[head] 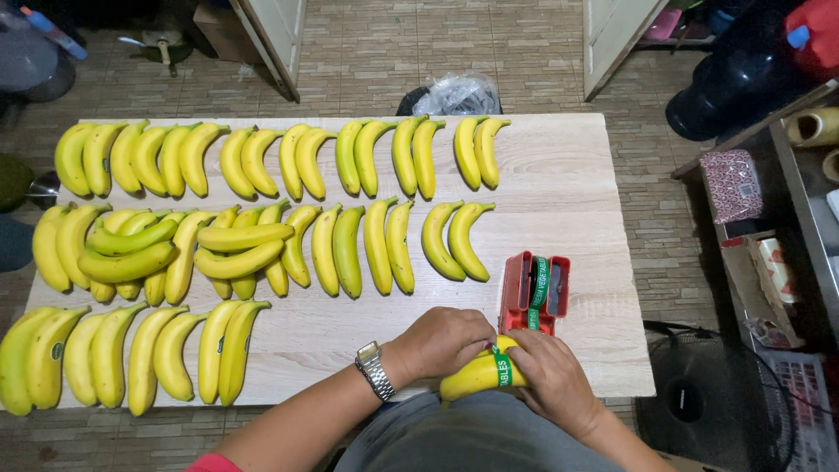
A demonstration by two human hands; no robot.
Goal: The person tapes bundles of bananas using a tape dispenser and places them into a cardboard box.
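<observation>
Low in the frame, right at the table's (pixel 559 183) near edge, both hands grip a banana pair (pixel 476 376): left hand (pixel 446 343) closed over its top, right hand (pixel 552 378) pinching green tape (pixel 502 367). Bare wood surrounds the red dispenser (pixel 534 294); fingers hide the stems

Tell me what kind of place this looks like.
Probably a small home or shop packing spot: paired bananas in rows on a wooden table, a red tape dispenser, and both hands taping a banana pair.
</observation>
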